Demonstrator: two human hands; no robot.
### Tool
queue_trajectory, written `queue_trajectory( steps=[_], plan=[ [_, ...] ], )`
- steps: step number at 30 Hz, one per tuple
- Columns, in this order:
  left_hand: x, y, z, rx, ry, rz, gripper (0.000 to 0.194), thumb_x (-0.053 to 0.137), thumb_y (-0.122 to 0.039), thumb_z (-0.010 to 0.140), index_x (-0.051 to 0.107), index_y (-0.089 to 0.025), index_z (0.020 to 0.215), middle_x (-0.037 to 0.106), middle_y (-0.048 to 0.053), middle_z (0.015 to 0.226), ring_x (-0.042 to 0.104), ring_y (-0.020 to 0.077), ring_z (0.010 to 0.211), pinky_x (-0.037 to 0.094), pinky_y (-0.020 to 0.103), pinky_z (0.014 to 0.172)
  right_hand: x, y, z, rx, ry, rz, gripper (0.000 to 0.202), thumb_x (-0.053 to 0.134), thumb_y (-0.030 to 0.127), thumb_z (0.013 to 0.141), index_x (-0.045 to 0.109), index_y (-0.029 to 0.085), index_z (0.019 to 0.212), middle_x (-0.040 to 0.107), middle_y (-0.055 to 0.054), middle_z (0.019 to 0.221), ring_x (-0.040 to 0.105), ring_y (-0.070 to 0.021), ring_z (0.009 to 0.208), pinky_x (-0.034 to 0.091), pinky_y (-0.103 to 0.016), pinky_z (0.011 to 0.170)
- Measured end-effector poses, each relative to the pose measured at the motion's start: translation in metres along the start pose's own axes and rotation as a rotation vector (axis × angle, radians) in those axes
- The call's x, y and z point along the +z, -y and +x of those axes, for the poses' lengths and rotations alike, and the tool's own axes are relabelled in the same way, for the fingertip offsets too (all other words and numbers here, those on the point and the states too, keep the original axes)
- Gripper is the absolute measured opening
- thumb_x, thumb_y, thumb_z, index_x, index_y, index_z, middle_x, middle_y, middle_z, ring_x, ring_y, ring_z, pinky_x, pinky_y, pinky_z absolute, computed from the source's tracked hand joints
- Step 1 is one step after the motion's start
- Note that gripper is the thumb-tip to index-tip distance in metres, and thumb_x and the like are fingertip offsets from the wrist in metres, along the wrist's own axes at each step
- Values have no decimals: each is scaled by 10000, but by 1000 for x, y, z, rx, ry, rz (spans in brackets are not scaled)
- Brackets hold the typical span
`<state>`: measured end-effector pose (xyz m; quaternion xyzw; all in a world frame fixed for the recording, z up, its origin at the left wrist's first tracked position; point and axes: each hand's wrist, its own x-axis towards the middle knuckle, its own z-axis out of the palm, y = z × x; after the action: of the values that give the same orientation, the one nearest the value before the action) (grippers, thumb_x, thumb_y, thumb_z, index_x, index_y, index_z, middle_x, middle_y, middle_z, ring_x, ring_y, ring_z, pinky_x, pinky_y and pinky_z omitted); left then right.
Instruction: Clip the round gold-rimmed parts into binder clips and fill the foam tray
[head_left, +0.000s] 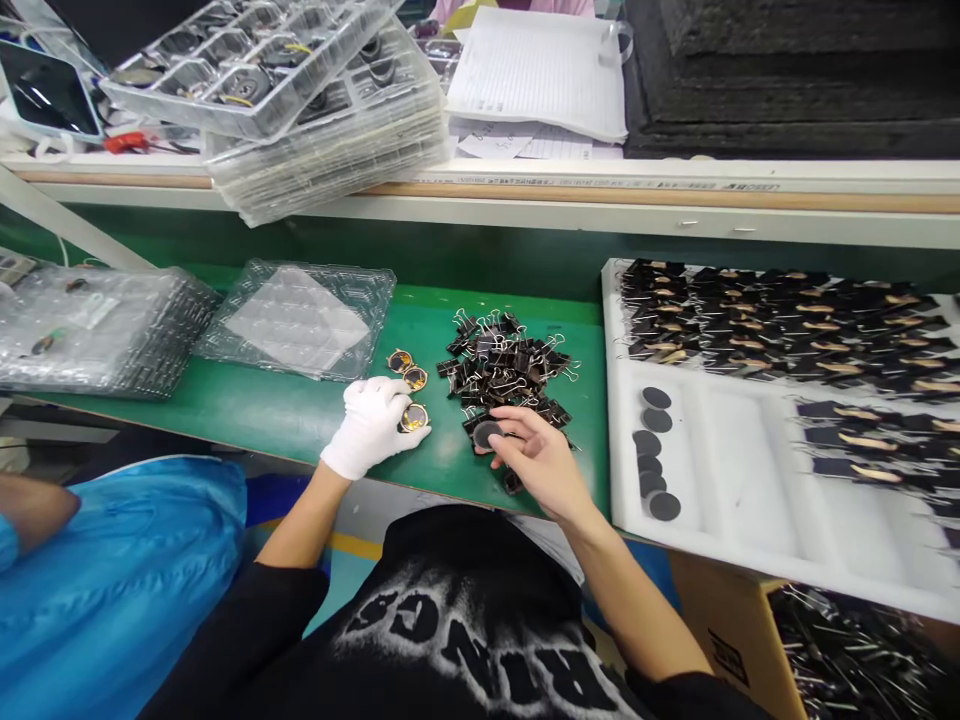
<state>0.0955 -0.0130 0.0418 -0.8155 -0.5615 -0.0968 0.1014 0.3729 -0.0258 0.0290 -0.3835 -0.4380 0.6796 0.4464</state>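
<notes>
My left hand (371,425), in a white glove, is closed with its fingertips on a round gold-rimmed part (414,418) with a dark face, on the green bench. Two similar round parts, one of them a gold-rimmed disc (415,377), lie just beyond those fingers. My bare right hand (536,460) pinches a thin dark grey disc (487,434) between thumb and fingers, at the near edge of a heap of black binder clips (502,365). Several matching dark discs (651,443) lie in the white foam tray to the right.
Binder clips with dark strips (780,310) fill rows in the white foam tray (739,440). Clear plastic trays (97,330) are stacked at left; more stand on the shelf (525,205). A cardboard box (735,620) of clips sits below right. A person's blue sleeve (165,540) is at left.
</notes>
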Motion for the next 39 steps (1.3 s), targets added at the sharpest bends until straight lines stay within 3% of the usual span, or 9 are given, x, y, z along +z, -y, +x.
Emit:
queue_trajectory(
  steps=[4, 10, 17, 20, 25, 28, 32, 36, 39],
  plan=[
    [-15, -31, 13, 132, -121, -121, 391, 705, -593, 838, 723, -220, 955, 754, 109, 1174, 661, 324, 1132, 406, 515, 984, 2, 3, -1, -47, -81, -38, 302, 869, 388, 787, 733, 224, 1001, 750, -34, 855, 684, -168, 763, 566, -294, 666],
    [-30, -77, 43, 245, -145, -178, 357, 674, -569, 854, 728, -234, 965, 769, 90, 1149, 676, 320, 1138, 374, 521, 1007, -10, 12, -11, -178, -122, -153, 223, 824, 407, 836, 785, 243, 983, 671, -53, 1006, 636, -149, 783, 546, -283, 652],
    [-30, -100, 57, 422, -151, -219, 379, 649, -586, 890, 720, -227, 990, 773, 81, 1096, 692, 296, 1085, 376, 496, 985, -24, 10, -19, -52, -93, -29, 373, 864, 402, 793, 679, 241, 1074, 766, -44, 971, 740, -186, 908, 607, -312, 805],
    [-30, -104, 53, 383, -182, -287, 468, 663, -617, 894, 693, -197, 1099, 756, 110, 1173, 687, 301, 1108, 403, 468, 947, -30, 9, -23, -48, -128, 9, 391, 904, 380, 744, 711, 234, 1051, 791, -41, 923, 759, -198, 906, 623, -345, 866],
    [-27, -113, 34, 260, 118, -463, 294, 571, -473, 1007, 673, -209, 929, 737, 26, 851, 678, 192, 784, 415, 350, 733, -37, 3, -30, 9, -49, 59, 378, 940, 337, 685, 779, 230, 1009, 814, -59, 943, 770, -199, 879, 643, -348, 848],
    [-26, -118, 27, 249, 176, -468, 351, 548, -470, 1023, 647, -206, 814, 690, 2, 712, 635, 169, 665, 385, 339, 678, -38, -1, -32, 54, -17, 57, 371, 954, 333, 657, 784, 228, 969, 814, -62, 938, 767, -198, 836, 648, -352, 814],
    [-39, -103, 35, 299, 161, -455, 299, 557, -433, 1023, 694, -213, 873, 733, -3, 758, 661, 157, 682, 405, 339, 715, -40, -2, -34, 51, -78, 132, 393, 994, 283, 582, 730, 236, 869, 799, -30, 902, 755, -190, 836, 636, -327, 803],
    [-48, -53, 66, 153, 26, -93, 366, 432, -321, 1067, 713, -210, 860, 726, 41, 780, 669, 195, 733, 379, 357, 723, -42, 2, -34, 50, -150, 330, 440, 1016, 273, 536, 695, 245, 836, 761, 12, 819, 701, -145, 739, 610, -275, 727],
    [-36, -17, 91, 172, 110, 100, 281, 525, -388, 1022, 728, -221, 1122, 737, 76, 889, 684, 246, 783, 374, 357, 711, -41, 6, -33, 97, -181, 419, 457, 1009, 293, 556, 717, 257, 906, 766, 2, 890, 701, -153, 786, 624, -293, 760]
  ],
)
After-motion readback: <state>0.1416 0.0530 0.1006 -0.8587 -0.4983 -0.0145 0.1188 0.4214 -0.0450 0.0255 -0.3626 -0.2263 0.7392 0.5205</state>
